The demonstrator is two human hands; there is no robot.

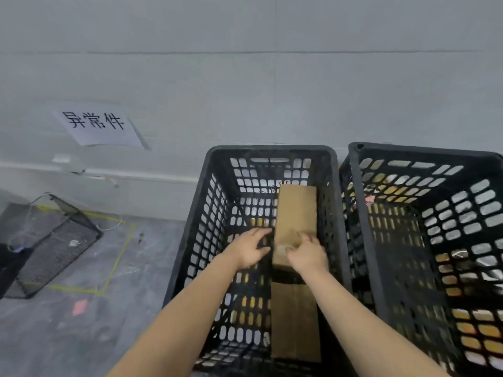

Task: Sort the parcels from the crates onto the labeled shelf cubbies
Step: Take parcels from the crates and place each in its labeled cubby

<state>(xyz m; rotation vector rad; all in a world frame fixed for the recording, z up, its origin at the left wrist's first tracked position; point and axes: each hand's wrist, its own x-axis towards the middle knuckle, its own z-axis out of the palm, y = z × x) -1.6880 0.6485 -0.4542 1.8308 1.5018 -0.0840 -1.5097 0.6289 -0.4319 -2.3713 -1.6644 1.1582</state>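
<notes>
Two black slatted crates stand side by side against a pale wall. Inside the left crate a brown cardboard parcel leans upright toward the far wall. A second brown parcel lies below it, nearer to me. My right hand rests on the lower end of the upright parcel, fingers curled over its edge. My left hand is just left of that parcel, fingers spread, apparently not touching it. The right crate is open-topped; its floor is dark and its contents are hard to make out.
A paper sign with black characters is stuck on the wall at left. A black wire-mesh basket lies tipped on the grey floor, inside yellow tape lines. A small pink scrap lies on the floor.
</notes>
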